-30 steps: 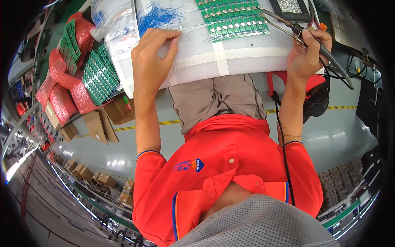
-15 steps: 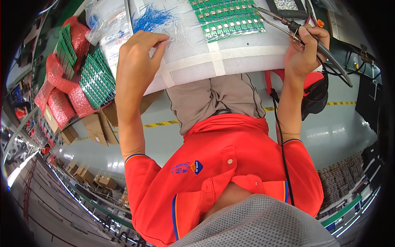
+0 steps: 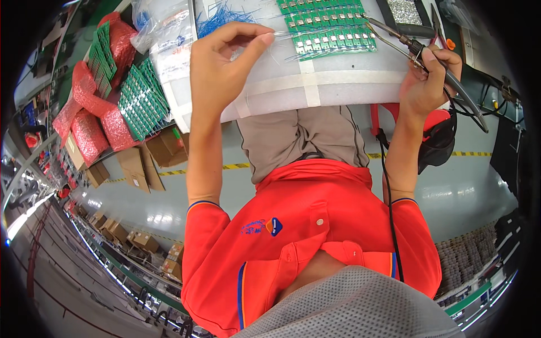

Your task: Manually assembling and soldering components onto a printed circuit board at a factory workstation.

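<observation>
My left hand [image 3: 222, 67] is closed in a pinch on a thin pale wire [image 3: 283, 34], which reaches toward the left edge of a green circuit board panel [image 3: 332, 42]. Rows of small silver connectors line the panel, with thin wires along it. In my right hand [image 3: 425, 81] is a soldering iron [image 3: 394, 35] with a thin metal tube alongside; its tip is by the panel's right edge. Blue and white wires [image 3: 228, 19] lie in a loose heap beyond my left hand. Panel and wires rest on a white foam pad [image 3: 270, 85] with tape strips.
A dark-framed tray of silvery shavings [image 3: 407, 12] is beyond the iron. On the left are green board panels [image 3: 141, 101] and red bubble wrap [image 3: 87, 132]. Clear plastic bags [image 3: 169, 39] lie nearer the pad. A black cable [image 3: 387, 208] hangs along my right arm.
My left hand has moved right and away from me, from the wire heap toward the panel, with a thin wire in its pinch. The right hand still holds the soldering iron by the panel.
</observation>
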The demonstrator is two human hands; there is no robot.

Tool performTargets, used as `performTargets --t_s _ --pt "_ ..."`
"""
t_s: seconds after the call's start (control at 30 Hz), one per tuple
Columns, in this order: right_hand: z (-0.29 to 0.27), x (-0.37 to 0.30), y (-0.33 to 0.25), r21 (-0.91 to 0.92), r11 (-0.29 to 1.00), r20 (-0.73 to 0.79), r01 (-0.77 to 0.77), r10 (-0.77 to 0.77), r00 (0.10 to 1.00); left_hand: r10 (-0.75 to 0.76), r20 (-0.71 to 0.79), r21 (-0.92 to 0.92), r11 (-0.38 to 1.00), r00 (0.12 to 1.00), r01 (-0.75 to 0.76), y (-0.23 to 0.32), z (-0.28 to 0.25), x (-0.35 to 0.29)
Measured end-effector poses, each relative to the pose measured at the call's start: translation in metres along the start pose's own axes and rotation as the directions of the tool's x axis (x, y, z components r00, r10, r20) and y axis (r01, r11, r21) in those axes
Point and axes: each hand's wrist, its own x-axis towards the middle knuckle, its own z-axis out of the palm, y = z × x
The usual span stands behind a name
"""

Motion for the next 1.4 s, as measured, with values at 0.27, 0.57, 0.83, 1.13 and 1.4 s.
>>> performTargets --t_s 0.27,0.57,0.83,1.13,1.4 --pt "-0.003 0.000 0.000 0.001 1.000 -0.010 -0.025 0.025 1.000 -0.092 0.049 -0.223 0.970 0.995 0.100 0.002 0.020 0.003" --pt "-0.005 -0.007 0.003 -0.133 0.991 0.172 0.023 0.001 0.985 -0.071 0.080 -0.263 0.961 0.994 0.089 0.011 0.043 0.007" --pt "0.036 -0.018 -0.015 -0.170 0.958 0.345 -0.232 0.278 0.896 -0.112 0.117 -0.324 0.935 0.987 0.144 0.026 0.076 0.011" --pt "0.026 -0.019 -0.004 -0.151 0.967 0.377 -0.205 0.248 0.892 -0.086 0.127 -0.317 0.940 0.988 0.123 0.021 0.085 0.010" --pt "0.031 -0.023 -0.008 -0.183 0.957 0.326 -0.224 0.274 0.905 0.058 0.064 -0.009 0.998 0.996 -0.058 0.022 0.084 0.010"
